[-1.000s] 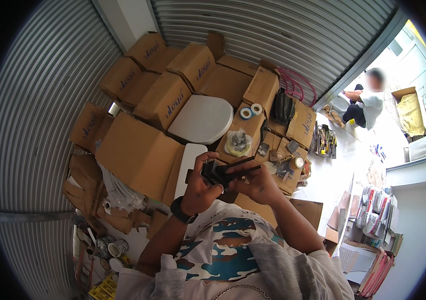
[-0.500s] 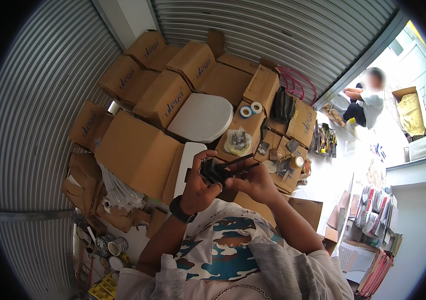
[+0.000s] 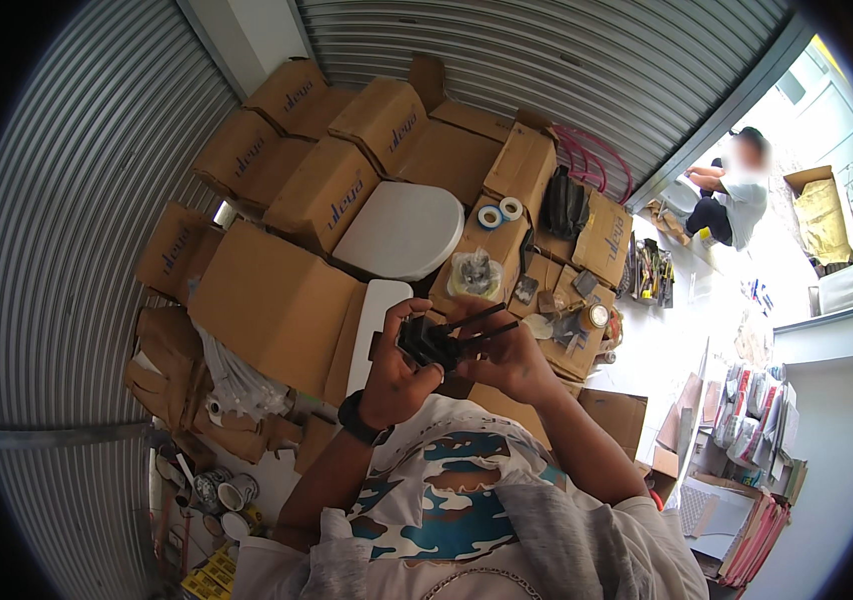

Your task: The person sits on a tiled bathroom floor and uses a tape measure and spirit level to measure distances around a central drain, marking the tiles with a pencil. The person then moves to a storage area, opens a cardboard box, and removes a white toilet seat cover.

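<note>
In front of my chest I hold a small black block-shaped part (image 3: 427,343) with two dark rods (image 3: 487,325) sticking out to the right. My left hand (image 3: 395,375) wraps around its body, thumb in front and fingers over the top. From the other side my right hand (image 3: 512,362) curls its fingers about the rods; where exactly the fingertips touch is partly hidden. Beyond the hands, a clear plastic bag with a grey piece (image 3: 477,275) and two tape rolls (image 3: 490,217) lie on cardboard. A white toilet lid (image 3: 405,235) rests at the upper left.
Cardboard boxes (image 3: 322,195) are stacked by the corrugated metal wall (image 3: 547,50). Small parts and a jar (image 3: 593,318) lie on cardboard at right. A toolbox (image 3: 654,275) stands on the floor near a crouching person (image 3: 737,205) outside. White pipes (image 3: 237,375) lie at left.
My right hand's fingers have shifted up and spread around the rods, with its thumb lower. The black part has tilted only slightly in my left hand.
</note>
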Tool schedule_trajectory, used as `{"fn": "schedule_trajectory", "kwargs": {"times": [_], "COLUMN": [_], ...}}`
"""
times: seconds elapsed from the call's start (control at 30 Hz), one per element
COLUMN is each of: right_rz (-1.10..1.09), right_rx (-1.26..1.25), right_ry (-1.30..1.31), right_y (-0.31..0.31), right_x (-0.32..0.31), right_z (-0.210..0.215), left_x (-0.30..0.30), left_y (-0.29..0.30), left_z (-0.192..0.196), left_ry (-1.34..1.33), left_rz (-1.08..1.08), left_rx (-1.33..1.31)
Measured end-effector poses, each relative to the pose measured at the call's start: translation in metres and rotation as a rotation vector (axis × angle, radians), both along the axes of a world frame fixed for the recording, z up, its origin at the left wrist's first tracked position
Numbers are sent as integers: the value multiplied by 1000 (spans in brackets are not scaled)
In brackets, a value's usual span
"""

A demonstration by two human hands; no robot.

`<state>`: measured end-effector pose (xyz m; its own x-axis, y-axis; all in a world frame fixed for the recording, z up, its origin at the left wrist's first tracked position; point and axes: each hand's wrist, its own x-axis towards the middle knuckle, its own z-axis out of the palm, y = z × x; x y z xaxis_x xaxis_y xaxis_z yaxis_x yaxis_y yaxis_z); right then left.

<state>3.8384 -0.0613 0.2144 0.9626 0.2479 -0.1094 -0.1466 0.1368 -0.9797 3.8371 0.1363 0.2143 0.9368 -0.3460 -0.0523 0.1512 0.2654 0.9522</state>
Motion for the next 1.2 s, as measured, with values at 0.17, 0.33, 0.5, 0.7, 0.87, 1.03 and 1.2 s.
{"fn": "schedule_trajectory", "kwargs": {"times": [0.17,0.33,0.5,0.7,0.87,1.03,1.2], "right_rz": [26,0,92,129,2,133,53], "right_rx": [-216,6,61,-171,-23,-202,-141], "right_ry": [152,4,-66,186,-99,122,130], "right_y": [-1,-4,0,-2,1,-2,-2], "right_x": [-4,-1,-2,-2,1,0,-1], "right_z": [6,-5,-10,-3,-3,7,10], "left_x": [-1,-2,-4,-6,-8,-6,-2], "left_y": [1,6,7,9,8,7,8], "left_z": [-1,-5,-6,-5,-4,-5,-7], "left_ry": [-31,-105,-87,-50,-34,-55,-91], "left_rz": [6,5,31,13,10,-1,9], "left_rx": [13,63,48,47,14,7,57]}}
